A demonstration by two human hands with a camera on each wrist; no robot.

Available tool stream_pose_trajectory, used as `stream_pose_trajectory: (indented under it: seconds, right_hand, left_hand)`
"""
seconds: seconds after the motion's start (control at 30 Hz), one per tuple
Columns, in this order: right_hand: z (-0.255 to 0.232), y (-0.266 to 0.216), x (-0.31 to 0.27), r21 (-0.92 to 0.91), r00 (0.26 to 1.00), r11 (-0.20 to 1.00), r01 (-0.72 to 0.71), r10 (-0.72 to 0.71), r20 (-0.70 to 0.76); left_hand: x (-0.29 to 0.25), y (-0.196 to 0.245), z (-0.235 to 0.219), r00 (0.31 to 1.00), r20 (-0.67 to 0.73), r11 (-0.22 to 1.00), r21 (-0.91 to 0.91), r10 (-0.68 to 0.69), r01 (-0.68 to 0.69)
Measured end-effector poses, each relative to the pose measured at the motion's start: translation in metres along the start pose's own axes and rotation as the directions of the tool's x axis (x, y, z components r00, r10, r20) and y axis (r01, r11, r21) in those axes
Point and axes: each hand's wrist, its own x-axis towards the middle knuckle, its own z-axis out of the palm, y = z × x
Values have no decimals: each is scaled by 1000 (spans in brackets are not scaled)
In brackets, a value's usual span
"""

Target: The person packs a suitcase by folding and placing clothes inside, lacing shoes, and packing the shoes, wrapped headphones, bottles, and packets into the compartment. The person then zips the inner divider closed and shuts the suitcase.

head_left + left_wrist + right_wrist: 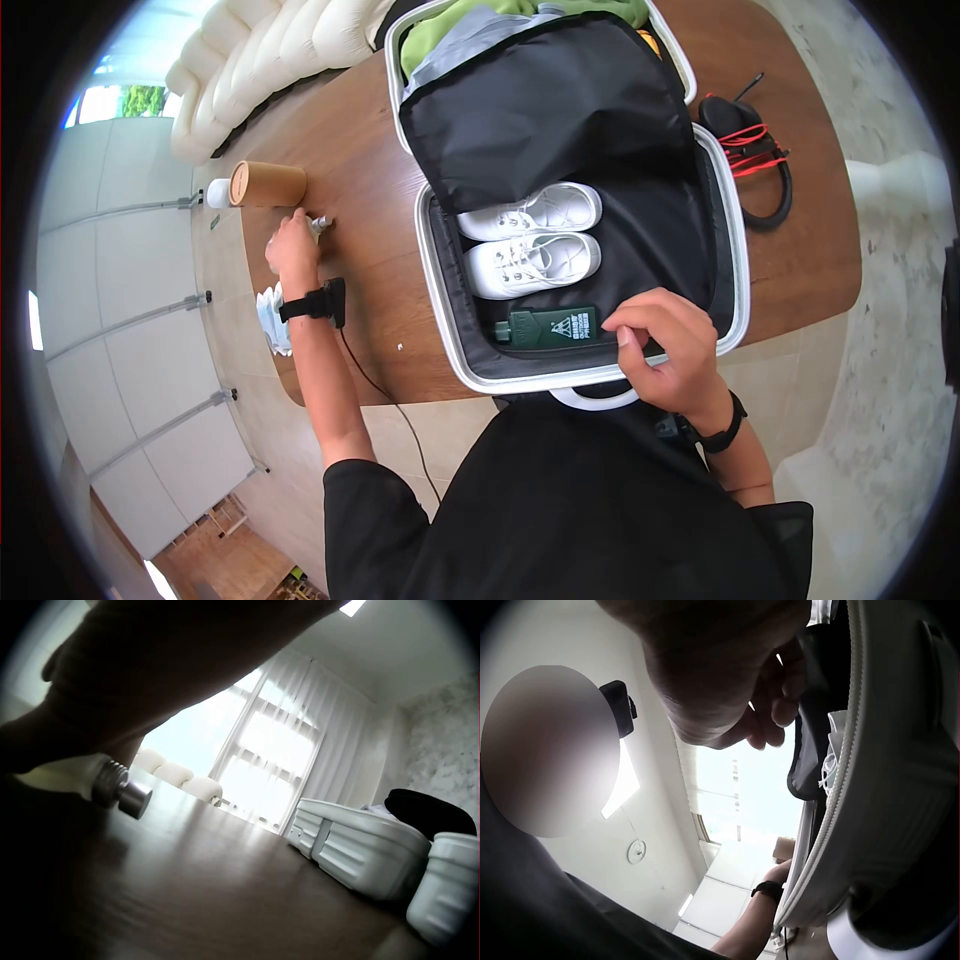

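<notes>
On the left part of the table, my left hand (292,245) grips a small pale bottle lying on its side. In the left wrist view the small bottle (71,774) shows a ridged neck and silver cap; the hand covers much of its body. My right hand (675,345) hovers over the near right rim of the suitcase (455,345), fingers loosely bent and holding nothing. Close to its fingertips, a dark green flat bottle (548,328) lies inside the suitcase. Beyond that sits a pair of white lace-up shoes (535,265), side by side.
A black divider flap (540,110) partly covers the suitcase's far half, where green and grey clothes (480,40) show. Left of the suitcase are a brown cylinder (268,185), a white-capped item (217,193) and white packets (272,320). A black item with red cord (740,150) lies right.
</notes>
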Motion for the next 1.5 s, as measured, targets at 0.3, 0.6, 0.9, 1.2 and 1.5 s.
stream_pose_trajectory:
  seconds: [0.3, 0.6, 0.9, 1.2, 1.5]
  right_hand:
    - [-4, 7, 2, -45, 1000, 999, -2, 2, 3]
    - [-1, 3, 15, -10, 1000, 1000, 28, -28, 14]
    - [2, -22, 33, 220, 921, 975, -18, -69, 382]
    - [-7, -12, 19, 156, 832, 959, -238, 119, 542]
    - [-80, 7, -2, -163, 893, 963, -216, 262, 366]
  left_hand:
    - [-70, -2, -63, 958, -287, 972, -221, 18, -85]
    - [-183, 3, -108, 943, -230, 347, -928, -240, -138]
    - [-247, 64, -101, 921, -246, -443, -892, 302, -93]
    - [-260, 108, -100, 792, -291, -341, -933, 536, -112]
    - [-273, 125, -85, 734, -348, 350, -707, 583, -614]
